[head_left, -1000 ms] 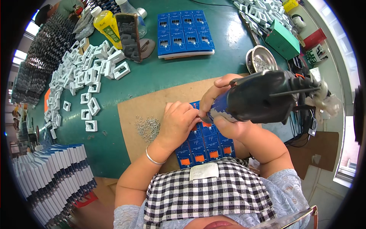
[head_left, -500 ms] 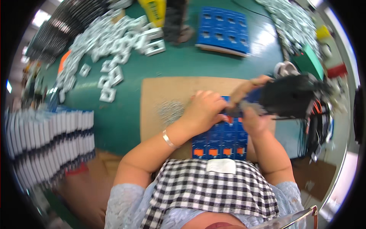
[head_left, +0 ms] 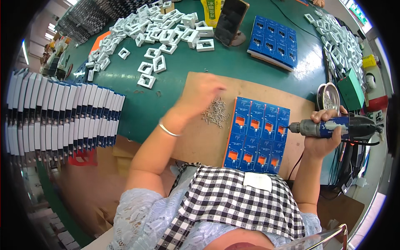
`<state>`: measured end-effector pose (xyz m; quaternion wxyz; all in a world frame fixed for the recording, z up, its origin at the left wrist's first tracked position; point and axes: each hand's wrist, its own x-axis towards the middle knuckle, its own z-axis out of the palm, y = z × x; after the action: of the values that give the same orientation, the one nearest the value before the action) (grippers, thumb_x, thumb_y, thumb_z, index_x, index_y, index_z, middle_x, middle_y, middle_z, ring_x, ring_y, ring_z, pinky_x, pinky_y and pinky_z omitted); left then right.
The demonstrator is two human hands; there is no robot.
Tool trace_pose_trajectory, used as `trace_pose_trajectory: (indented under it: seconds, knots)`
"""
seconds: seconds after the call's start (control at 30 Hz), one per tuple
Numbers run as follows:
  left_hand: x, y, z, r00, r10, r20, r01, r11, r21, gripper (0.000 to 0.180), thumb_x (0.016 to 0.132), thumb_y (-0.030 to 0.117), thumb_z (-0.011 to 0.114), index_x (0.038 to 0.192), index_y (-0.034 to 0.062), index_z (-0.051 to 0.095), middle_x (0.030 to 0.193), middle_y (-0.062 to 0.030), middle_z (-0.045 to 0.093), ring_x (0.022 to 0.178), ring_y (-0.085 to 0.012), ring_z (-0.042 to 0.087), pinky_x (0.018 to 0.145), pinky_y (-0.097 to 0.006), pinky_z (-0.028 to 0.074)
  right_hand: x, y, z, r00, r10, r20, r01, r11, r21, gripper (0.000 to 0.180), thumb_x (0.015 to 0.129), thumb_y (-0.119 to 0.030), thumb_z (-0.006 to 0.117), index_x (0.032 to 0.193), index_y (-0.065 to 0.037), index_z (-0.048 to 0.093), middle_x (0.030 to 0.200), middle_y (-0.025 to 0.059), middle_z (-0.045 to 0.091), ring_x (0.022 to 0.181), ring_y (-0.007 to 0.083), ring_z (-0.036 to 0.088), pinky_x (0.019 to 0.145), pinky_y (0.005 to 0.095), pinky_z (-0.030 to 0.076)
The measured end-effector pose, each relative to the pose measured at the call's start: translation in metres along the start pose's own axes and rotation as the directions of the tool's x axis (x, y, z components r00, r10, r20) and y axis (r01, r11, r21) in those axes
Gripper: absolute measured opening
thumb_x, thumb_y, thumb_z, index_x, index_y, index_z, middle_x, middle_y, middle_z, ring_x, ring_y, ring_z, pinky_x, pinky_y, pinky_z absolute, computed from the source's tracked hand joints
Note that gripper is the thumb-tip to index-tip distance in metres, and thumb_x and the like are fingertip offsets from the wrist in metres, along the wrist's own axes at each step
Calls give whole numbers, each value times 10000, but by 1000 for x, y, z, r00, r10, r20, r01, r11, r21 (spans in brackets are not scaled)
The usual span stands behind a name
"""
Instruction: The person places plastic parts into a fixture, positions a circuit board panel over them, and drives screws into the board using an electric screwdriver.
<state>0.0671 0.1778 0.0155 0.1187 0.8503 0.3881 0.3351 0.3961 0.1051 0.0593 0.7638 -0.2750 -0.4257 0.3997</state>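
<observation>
Blue plastic trays with orange inserts (head_left: 257,135) lie nearest me on brown cardboard (head_left: 196,133). Just right, my right hand (head_left: 321,139) grips a blue electric screwdriver (head_left: 335,127). Farther off, my left hand (head_left: 200,93), blurred, hovers over small loose metal screws (head_left: 215,113); its grip I cannot tell.

Shiny metal screws (head_left: 215,113) lie on matt brown cardboard (head_left: 266,89).

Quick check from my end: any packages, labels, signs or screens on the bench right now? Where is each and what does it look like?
Phone: far middle of the green table, propped on a round stand, dark blank screen.
Yellow pouch: just left of the phone, upright, with print.
White label: on the checked apron, small white rectangle.
Yellow box: far right edge, small.
</observation>
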Motion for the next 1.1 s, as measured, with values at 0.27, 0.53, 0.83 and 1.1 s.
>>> trace_pose_trajectory:
  seconds: [0.27, 0.53, 0.83, 1.1]
  knots:
    - [-28, -32, -15, 973, -215, 88, 213, 977, 29, 126, 784, 93, 692, 907, 96, 718, 823, -66, 624, 808, -272, 587, 734, -366, 486, -6, 6, 5, 997, 67, -31, -66, 997, 45, 596, 848, -386, 616, 1301, -75, 386, 828, 64, 514, 720, 191, 538, 718, 369, 445]
    - [-8, -21, -20, 974, -91, 206, 65, 990, 126, 66, 773, 78, 671, 827, 61, 636, 800, -99, 583, 805, -307, 580, 707, -403, 477, -11, 8, 3, 993, 95, -74, -87, 990, 108, 602, 849, -338, 618, 1322, -80, 351, 846, 80, 529, 725, 218, 577, 719, 398, 495]
    - [9, 18, -3, 927, -302, 222, 337, 930, -144, 57, 797, 27, 674, 846, 36, 646, 798, -94, 633, 701, -238, 607, 625, -326, 489, -9, 6, -11, 993, -9, -116, 17, 997, 71, 555, 884, -352, 582, 1294, -56, 354, 833, 89, 520, 703, 220, 580, 694, 399, 501]
    - [58, 93, 71, 938, 131, 322, -57, 972, -229, 123, 763, 29, 698, 862, 40, 627, 809, -100, 617, 769, -281, 605, 684, -357, 497, -11, 10, -24, 961, 14, -276, 45, 977, 208, 539, 833, -231, 604, 1278, -34, 372, 828, 120, 558, 693, 233, 605, 681, 411, 539]
